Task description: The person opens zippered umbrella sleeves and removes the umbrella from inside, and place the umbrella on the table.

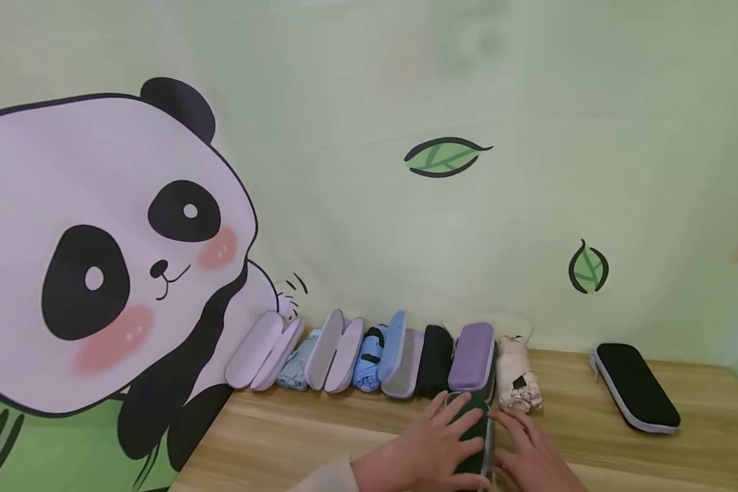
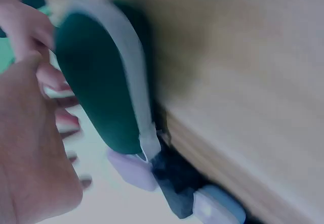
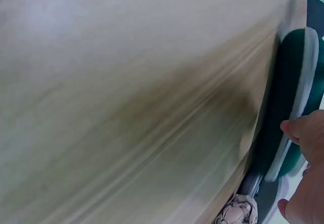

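A dark green zip case (image 1: 475, 447) with a pale grey zip band lies near the table's front in the head view. My left hand (image 1: 427, 444) rests spread over its top, and its fingers look fairly straight. My right hand (image 1: 531, 451) touches the case's right side. In the right wrist view, a fingertip of the right hand (image 3: 309, 148) meets the grey band of the green case (image 3: 286, 87); the other fingers are partly hidden. The left wrist view shows the green case (image 2: 96, 77) blurred, beside the left hand (image 2: 35, 148).
Behind the hands stands a row: open pale cases (image 1: 252, 352), a blue open case (image 1: 393, 355), a black rolled bundle (image 1: 436, 359), a purple case (image 1: 472, 355) and a beige folded bundle (image 1: 516, 372). A black case (image 1: 636, 386) lies at right on the wooden table (image 1: 295, 424).
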`<state>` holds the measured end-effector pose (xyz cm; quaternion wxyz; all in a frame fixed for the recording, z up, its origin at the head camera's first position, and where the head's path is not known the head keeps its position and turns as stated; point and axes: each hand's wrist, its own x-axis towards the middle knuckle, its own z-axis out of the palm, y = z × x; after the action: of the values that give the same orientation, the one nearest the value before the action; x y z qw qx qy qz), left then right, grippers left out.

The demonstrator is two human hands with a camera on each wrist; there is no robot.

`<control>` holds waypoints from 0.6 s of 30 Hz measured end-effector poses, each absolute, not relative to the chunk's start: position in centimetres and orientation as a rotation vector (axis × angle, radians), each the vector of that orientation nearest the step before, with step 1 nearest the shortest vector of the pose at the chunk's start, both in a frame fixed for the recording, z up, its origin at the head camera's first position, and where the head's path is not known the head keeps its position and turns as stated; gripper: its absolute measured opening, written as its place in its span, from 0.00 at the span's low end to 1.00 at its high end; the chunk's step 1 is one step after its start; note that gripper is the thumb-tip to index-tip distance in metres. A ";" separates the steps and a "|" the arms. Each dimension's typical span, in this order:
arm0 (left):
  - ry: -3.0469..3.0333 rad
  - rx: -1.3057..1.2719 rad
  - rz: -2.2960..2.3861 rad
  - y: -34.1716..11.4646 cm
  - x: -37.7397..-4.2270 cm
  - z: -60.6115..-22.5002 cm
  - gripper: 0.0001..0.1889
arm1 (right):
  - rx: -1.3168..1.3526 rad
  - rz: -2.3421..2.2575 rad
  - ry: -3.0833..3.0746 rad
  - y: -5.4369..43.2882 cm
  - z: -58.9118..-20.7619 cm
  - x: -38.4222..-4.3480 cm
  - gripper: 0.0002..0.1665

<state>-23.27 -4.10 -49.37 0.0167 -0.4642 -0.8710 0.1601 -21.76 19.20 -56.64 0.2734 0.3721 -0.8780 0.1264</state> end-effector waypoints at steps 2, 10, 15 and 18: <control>-2.717 -1.569 0.525 -3.8 -24.3 -49.1 0.33 | 0.989 0.319 -2.372 19.5 -56.5 -21.8 0.16; -2.686 -1.712 0.575 -4.6 -25.6 -50.8 0.38 | 0.952 0.361 -2.545 20.1 -56.0 -22.1 0.15; -2.747 -1.542 0.563 -5.0 -26.1 -51.2 0.38 | 0.905 0.402 -2.731 21.6 -55.0 -22.8 0.12; -2.830 -1.378 0.417 -5.1 -26.3 -51.8 0.39 | 0.817 0.426 -2.855 22.9 -54.5 -22.9 0.11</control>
<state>-26.29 -5.07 -51.82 -0.0166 -0.4338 -0.8912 0.1312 -22.89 22.91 -54.51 0.0708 0.2715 -0.9493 0.1418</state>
